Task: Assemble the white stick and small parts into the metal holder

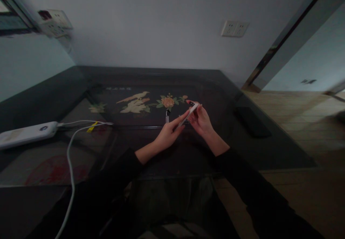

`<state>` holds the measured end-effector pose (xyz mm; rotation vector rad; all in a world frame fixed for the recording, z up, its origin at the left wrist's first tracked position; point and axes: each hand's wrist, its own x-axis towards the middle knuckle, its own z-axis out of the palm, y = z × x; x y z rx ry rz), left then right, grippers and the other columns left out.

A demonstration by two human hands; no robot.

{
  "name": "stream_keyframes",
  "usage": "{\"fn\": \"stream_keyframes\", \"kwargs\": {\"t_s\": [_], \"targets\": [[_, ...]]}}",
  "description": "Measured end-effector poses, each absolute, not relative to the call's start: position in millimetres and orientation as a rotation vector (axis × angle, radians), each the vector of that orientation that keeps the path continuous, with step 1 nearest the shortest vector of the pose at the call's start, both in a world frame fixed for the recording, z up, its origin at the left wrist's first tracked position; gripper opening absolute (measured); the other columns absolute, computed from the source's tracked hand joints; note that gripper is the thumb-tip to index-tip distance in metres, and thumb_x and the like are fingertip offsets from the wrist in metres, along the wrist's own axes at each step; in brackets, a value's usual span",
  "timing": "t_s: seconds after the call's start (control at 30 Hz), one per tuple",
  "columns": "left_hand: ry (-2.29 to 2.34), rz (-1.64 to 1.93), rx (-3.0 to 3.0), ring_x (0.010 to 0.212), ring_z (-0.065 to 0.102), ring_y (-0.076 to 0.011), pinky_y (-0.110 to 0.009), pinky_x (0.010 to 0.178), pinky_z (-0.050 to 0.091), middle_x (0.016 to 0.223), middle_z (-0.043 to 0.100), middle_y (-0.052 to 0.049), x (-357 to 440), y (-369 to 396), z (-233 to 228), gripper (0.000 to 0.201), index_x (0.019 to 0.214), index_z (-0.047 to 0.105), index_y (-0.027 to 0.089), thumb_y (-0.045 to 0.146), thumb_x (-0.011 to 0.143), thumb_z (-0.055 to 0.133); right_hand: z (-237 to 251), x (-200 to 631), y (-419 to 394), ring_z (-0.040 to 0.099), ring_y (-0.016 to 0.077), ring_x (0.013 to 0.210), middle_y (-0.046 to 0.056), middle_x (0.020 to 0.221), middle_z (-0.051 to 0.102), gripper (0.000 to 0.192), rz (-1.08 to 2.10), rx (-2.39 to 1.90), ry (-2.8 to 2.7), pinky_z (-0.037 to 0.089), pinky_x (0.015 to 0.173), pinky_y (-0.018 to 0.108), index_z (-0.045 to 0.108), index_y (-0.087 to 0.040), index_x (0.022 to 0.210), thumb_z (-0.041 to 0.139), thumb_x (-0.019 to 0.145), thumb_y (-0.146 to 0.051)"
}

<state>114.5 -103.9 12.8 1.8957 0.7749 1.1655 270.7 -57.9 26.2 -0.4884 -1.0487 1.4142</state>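
Fingers of the right hand are clamped round a small white stick-like object, held tilted above the middle of the dark glass counter; what the object is cannot be told in this dim light. The left hand has its fingers stretched out and close together, the tips touching the lower end of the object without closing on it. A small dark-and-silver piece stands on the counter just left of the hands. The grip looks light and high on the object, so a push from the left fingertips could lever it loose onto the glass, or a sweep of the left hand could knock the standing piece over. Far left lie a white power strip and its cable; right, a dark flat object.
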Motion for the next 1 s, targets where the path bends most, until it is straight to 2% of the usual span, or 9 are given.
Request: {"fn": "stream_keyframes", "kwargs": {"t_s": [0.07,0.13,0.23,0.33,0.6,0.7,0.8,0.9,1.0], "targets": [[0.809,1.174,1.888,0.118,0.06,-0.0216,-0.036,0.103,0.046,0.147,0.05,-0.009,112.9,-101.2,11.3,0.056,0.148,0.042,0.021,0.019,0.093,0.051,25.4,269.4,-58.0,0.032,0.0073,0.042,-0.01,0.048,0.039,0.052,1.385,-0.494,-1.073,0.025,0.043,0.025,0.069,-0.022,0.098,0.073,0.07,-0.065],[0.861,1.172,1.877,0.091,0.065,-0.016,-0.031,0.087,0.052,0.141,0.057,-0.009,111.0,-98.9,10.6,0.056,0.148,0.042,0.022,0.019,0.092,0.051,25.2,268.6,-58.0,0.03,0.0076,0.042,-0.01,0.046,0.039,0.052,1.372,-0.49,-1.093,0.023,0.043,0.026,0.068,-0.022,0.098,0.071,0.071,-0.066],[0.951,1.163,1.867,0.06,0.049,-0.0089,-0.024,0.063,0.048,0.113,0.071,-0.006,108.2,-96.3,11.3,0.058,0.149,0.04,0.023,0.019,0.092,0.051,26.1,268.6,-58.1,0.029,0.0076,0.042,-0.01,0.045,0.04,0.048,1.388,-0.446,-1.11,0.021,0.043,0.026,0.068,-0.023,0.096,0.071,0.072,-0.064],[1.01,1.177,1.864,0.054,0.038,-0.0086,-0.02,0.055,0.038,0.087,0.07,-0.002,106.5,-95.0,12.4,0.058,0.149,0.04,0.022,0.019,0.093,0.051,27.4,269.1,-58.3,0.027,0.007,0.041,-0.01,0.045,0.04,0.041,1.399,-0.402,-1.131,0.02,0.043,0.026,0.065,-0.024,0.091,0.072,0.074,-0.061],[1.0,1.155,1.862,0.052,0.037,-0.0087,-0.021,0.055,0.038,0.078,0.068,0.0,109.8,-102.0,13.3,0.059,0.151,0.037,0.021,0.019,0.093,0.05,28.7,268.9,-58.9,0.028,0.0079,0.041,-0.01,0.046,0.039,0.047,1.37,-0.487,-1.142,0.021,0.044,0.027,0.065,-0.024,0.094,0.072,0.071,-0.065],[0.947,1.148,1.887,0.06,0.052,-0.0098,-0.026,0.067,0.049,0.112,0.072,-0.006,111.8,-105.7,14.8,0.059,0.151,0.037,0.022,0.02,0.093,0.049,28.2,269.0,-59.0,0.03,0.0077,0.041,-0.01,0.047,0.038,0.051,1.351,-0.52,-1.13,0.023,0.044,0.027,0.067,-0.024,0.097,0.071,0.07,-0.066],[0.868,1.153,1.92,0.094,0.065,-0.0179,-0.035,0.091,0.052,0.142,0.056,-0.01,113.9,-108.7,16.8,0.057,0.149,0.039,0.021,0.021,0.094,0.049,27.2,269.6,-58.5,0.031,0.0075,0.042,-0.01,0.049,0.04,0.053,1.366,-0.535,-1.087,0.025,0.043,0.026,0.068,-0.023,0.099,0.073,0.068,-0.065],[0.803,1.158,1.922,0.122,0.058,-0.0239,-0.041,0.105,0.046,0.147,0.051,-0.007,115.4,-110.1,18.0,0.056,0.149,0.04,0.02,0.02,0.094,0.049,26.3,270.5,-57.6,0.033,0.0074,0.044,-0.009,0.053,0.043,0.055,1.389,-0.534,-1.058,0.028,0.044,0.025,0.069,-0.022,0.099,0.076,0.065,-0.065],[0.773,1.155,1.901,0.127,0.055,-0.0251,-0.044,0.108,0.044,0.147,0.051,-0.007,115.5,-108.5,17.4,0.057,0.149,0.039,0.02,0.018,0.094,0.049,25.7,270.7,-57.3,0.033,0.0075,0.045,-0.008,0.053,0.042,0.055,1.395,-0.531,-1.063,0.028,0.044,0.025,0.069,-0.022,0.098,0.077,0.063,-0.065]]}}
